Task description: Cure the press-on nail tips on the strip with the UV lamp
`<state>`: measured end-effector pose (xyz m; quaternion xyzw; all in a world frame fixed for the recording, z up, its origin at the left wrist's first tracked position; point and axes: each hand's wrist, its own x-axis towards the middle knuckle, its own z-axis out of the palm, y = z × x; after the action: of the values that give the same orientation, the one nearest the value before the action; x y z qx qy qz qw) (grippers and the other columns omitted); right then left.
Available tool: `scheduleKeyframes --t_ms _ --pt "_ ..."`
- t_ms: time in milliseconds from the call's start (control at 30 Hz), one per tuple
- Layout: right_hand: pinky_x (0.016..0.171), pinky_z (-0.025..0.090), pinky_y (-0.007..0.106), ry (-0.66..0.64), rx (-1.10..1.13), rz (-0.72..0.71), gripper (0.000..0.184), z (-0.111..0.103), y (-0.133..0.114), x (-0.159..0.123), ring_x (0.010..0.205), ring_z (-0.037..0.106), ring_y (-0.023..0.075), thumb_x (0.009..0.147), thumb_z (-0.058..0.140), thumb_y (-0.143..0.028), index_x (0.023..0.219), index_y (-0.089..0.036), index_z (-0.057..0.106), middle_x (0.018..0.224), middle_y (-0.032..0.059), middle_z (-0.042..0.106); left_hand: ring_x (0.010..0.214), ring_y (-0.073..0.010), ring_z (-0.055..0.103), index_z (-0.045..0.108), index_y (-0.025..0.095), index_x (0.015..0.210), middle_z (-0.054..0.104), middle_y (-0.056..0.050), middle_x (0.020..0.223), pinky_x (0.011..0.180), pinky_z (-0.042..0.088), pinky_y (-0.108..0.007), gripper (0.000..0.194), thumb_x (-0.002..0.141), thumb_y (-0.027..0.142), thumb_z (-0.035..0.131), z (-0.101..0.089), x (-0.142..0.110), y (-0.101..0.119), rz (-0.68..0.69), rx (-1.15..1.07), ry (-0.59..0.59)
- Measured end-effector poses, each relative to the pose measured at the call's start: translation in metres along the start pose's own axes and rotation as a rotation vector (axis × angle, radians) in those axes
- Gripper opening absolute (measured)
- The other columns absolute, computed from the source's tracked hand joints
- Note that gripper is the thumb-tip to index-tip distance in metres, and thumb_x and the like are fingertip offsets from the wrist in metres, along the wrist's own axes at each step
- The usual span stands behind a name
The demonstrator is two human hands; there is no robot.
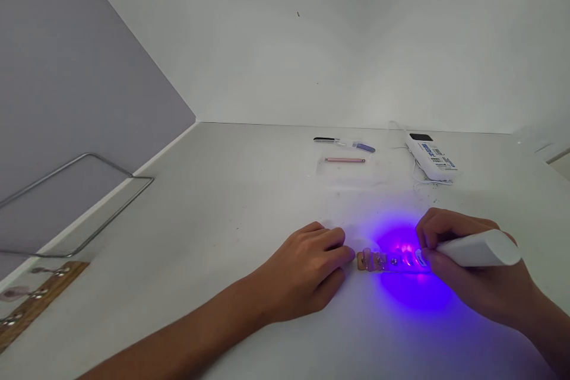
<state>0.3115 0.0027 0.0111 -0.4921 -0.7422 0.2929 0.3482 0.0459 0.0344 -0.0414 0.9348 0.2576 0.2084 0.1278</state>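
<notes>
From here I see the right hand (472,267) gripping a white lamp (478,249), its violet glow over the strip (394,261). The left hand (312,270) rests at the strip's left end. Behind lie a pink pen (344,160) and a white device (431,157).

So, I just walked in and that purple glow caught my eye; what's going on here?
The person's right hand holds a white handheld light, whose purple glow falls on a small strip lying on the table with little pieces along it. The left hand rests with its fingertips at the strip's left end; whether they touch is unclear. Farther back lie a pink pen-like tool and a white device.
</notes>
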Motion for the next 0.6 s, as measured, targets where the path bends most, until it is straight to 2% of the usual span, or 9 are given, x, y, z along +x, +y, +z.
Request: scheduleKeyframes --t_ms 600 --pt "0.046 0.038 0.023 0.000 0.006 -0.002 0.016 0.0001 -0.0007 -0.0002 0.052 0.049 0.0115 0.084 0.057 -0.013 0.073 -0.024 0.054 0.064 -0.0042 0.056 0.058 -0.0148 0.040 0.063 0.017 0.087 0.047 0.000 0.072 0.064 0.039 -0.028 0.028 0.091 0.006 0.037 0.0010 -0.0002 -0.0007 -0.005 0.003 -0.004"
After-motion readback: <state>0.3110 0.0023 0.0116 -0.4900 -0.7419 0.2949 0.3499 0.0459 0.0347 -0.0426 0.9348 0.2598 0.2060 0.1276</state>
